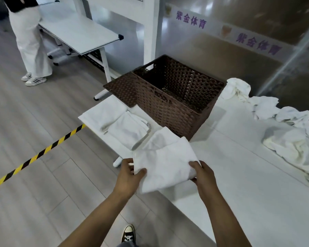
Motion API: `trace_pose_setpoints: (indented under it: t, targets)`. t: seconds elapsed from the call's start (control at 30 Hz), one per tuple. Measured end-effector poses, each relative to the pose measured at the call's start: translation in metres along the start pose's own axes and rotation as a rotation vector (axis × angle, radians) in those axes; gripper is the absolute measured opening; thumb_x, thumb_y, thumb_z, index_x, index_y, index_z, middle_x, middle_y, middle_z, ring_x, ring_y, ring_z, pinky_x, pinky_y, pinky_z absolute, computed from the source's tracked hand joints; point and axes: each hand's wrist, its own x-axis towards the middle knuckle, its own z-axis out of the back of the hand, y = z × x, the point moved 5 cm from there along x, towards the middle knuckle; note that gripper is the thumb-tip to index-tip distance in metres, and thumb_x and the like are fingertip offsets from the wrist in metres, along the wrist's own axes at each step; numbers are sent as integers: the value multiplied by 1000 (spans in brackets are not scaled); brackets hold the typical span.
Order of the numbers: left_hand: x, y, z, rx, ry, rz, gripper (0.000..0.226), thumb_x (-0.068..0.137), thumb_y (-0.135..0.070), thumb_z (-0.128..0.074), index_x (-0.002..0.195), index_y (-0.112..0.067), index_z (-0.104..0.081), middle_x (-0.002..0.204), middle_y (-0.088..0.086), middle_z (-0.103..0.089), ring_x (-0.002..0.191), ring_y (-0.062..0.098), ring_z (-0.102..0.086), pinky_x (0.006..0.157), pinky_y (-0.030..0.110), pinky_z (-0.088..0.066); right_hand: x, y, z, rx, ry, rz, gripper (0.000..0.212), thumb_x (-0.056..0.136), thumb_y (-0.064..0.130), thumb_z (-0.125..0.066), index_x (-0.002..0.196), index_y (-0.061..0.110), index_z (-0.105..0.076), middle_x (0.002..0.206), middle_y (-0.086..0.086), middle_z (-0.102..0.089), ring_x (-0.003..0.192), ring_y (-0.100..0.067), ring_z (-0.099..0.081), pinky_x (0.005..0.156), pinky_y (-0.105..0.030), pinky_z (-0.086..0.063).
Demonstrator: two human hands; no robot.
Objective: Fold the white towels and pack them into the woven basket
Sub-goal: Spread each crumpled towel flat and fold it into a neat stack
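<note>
I hold a folded white towel point(165, 163) at the near left corner of the white table point(248, 175). My left hand point(129, 175) grips its left edge, thumb on top. My right hand point(202, 172) grips its right edge. Behind it another folded towel point(161, 138) lies on the table. Two more folded towels point(121, 122) lie further left, near the table's far left corner. The brown woven basket point(169, 111) stands behind them, open, and I see no towels inside. A pile of crumpled white towels point(282, 127) runs along the table's right edge.
The basket's lid point(121, 88) hangs open on its left side. A second white table point(78, 32) stands at the back left, with a person in white trousers point(29, 45) beside it. Yellow-black tape point(34, 155) crosses the floor. A glass wall point(239, 41) is behind the basket.
</note>
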Motion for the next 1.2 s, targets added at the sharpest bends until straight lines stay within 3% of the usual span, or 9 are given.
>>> trace_pose_setpoints:
  t: [0.2, 0.37, 0.47, 0.6, 0.7, 0.8, 0.93, 1.1, 1.2]
  targets:
    - [32, -5, 61, 1, -47, -30, 82, 85, -13, -77, 151, -28, -30, 125, 5, -60, 104, 15, -62, 88, 36, -54, 9, 5, -70, -80, 27, 5, 17, 88, 19, -69, 104, 19, -75, 109, -2, -75, 103, -23, -69, 91, -46, -59]
    - [59, -7, 95, -84, -100, -10, 71, 87, -11, -74, 144, -31, -37, 115, 2, -64, 98, 16, -65, 70, 28, -54, 27, 20, -128, -132, 95, 13, 16, 91, 29, -71, 105, 22, -74, 109, 3, -76, 104, -19, -69, 92, -44, -59]
    - [75, -8, 112, -120, -149, 3, 66, 87, -14, -73, 140, -34, -40, 113, 3, -64, 97, 18, -67, 68, 31, -58, 47, 30, -161, -198, 156, 30, 17, 92, 38, -72, 100, 23, -76, 106, 6, -77, 104, -16, -70, 93, -41, -58]
    - [107, -9, 137, -118, -221, 20, 67, 87, -18, -75, 139, -37, -38, 111, 2, -65, 94, 18, -67, 61, 27, -57, 88, 43, -214, -294, 210, 57, 12, 92, 35, -72, 97, 24, -74, 107, 5, -74, 104, -15, -67, 94, -39, -55]
    - [133, -14, 154, -114, -289, 39, 66, 89, -16, -73, 141, -36, -37, 111, 1, -65, 95, 17, -67, 64, 27, -56, 123, 50, -256, -340, 242, 81, 18, 92, 30, -70, 105, 18, -73, 107, 3, -71, 102, -16, -64, 83, -32, -50]
    - [165, -24, 171, -109, -364, 67, 63, 91, -10, -68, 141, -36, -37, 110, 2, -65, 95, 16, -67, 67, 28, -56, 162, 65, -306, -425, 318, 124, 11, 93, 25, -68, 90, 16, -71, 92, 2, -71, 92, -19, -64, 72, -29, -47]
    - [218, -35, 196, -102, -456, 77, 64, 92, -8, -67, 143, -33, -37, 108, 1, -65, 96, 18, -66, 67, 27, -55, 212, 84, -378, -498, 408, 187, 12, 93, 26, -68, 98, 15, -70, 98, 1, -72, 97, -20, -66, 80, -30, -47]
    - [272, -39, 216, -83, -529, 96, 64, 92, -10, -68, 143, -35, -37, 109, 2, -64, 95, 17, -66, 66, 27, -56, 254, 93, -432, -582, 470, 257, 17, 95, 27, -65, 104, 13, -70, 99, 0, -71, 94, -20, -66, 69, -27, -46]
    - [303, -36, 223, -60, -542, 124, 65, 94, -13, -67, 144, -36, -35, 109, 1, -64, 96, 18, -66, 60, 22, -54, 276, 95, -454, -623, 476, 271, 23, 97, 31, -62, 110, 14, -69, 104, 1, -70, 98, -19, -64, 74, -29, -47]
